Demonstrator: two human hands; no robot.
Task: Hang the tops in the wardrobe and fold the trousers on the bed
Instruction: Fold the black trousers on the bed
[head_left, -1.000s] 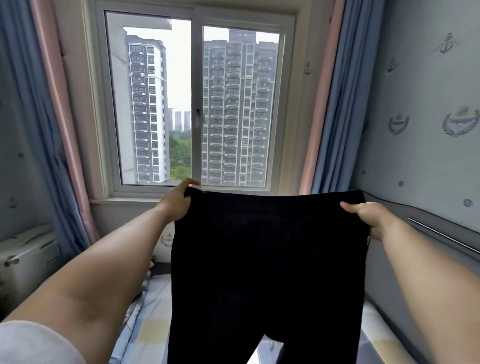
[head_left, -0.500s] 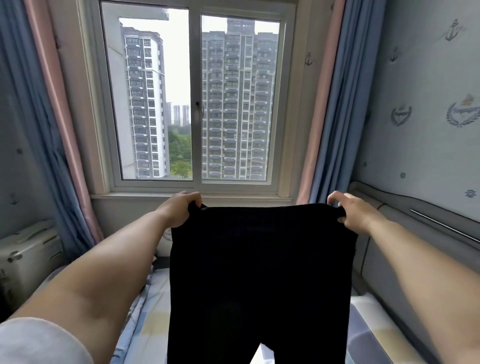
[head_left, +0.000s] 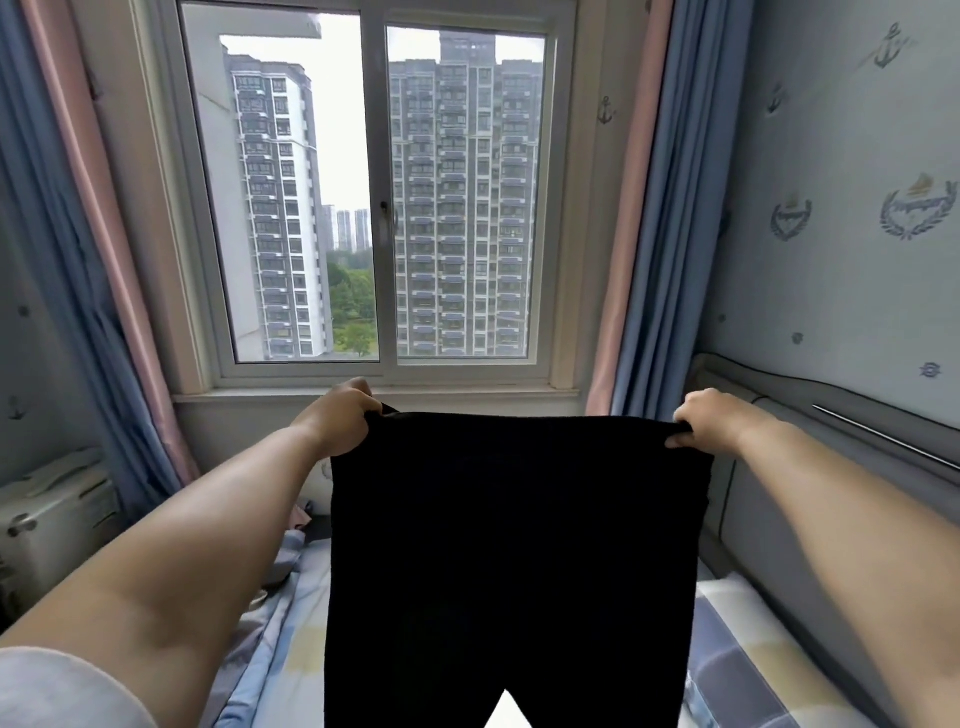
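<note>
Trousers (head_left: 514, 561) sit lower against the window (head_left: 379, 197) than a second ago: the waistband was level with the sill's lower frame then and now hangs just under the sill, with more of the glass showing above it. Your grip points have drawn slightly inward too. My read is that you are bringing the garment down toward the bed (head_left: 753, 654) to lay it out, so the fold is about to start rather than under way.

Left to right:

- Left hand (head_left: 340, 418): fingers curled over the left corner of the waistband, pinching the cloth, knuckles toward the window. No slack fingers showing.
- Trousers: black, held up by the waistband, stretched flat between your two hands, hanging free in front of you. The split between the two legs shows at the bottom edge. They hang above the bed; whether the leg ends touch it I cannot tell, they run out of view.
- Right hand (head_left: 711, 418): fingers wrapped over the right corner of the waistband, thumb under the edge, gripping it.

Bed below carries a pale checked cover with rumpled bedding on the left side.
</note>
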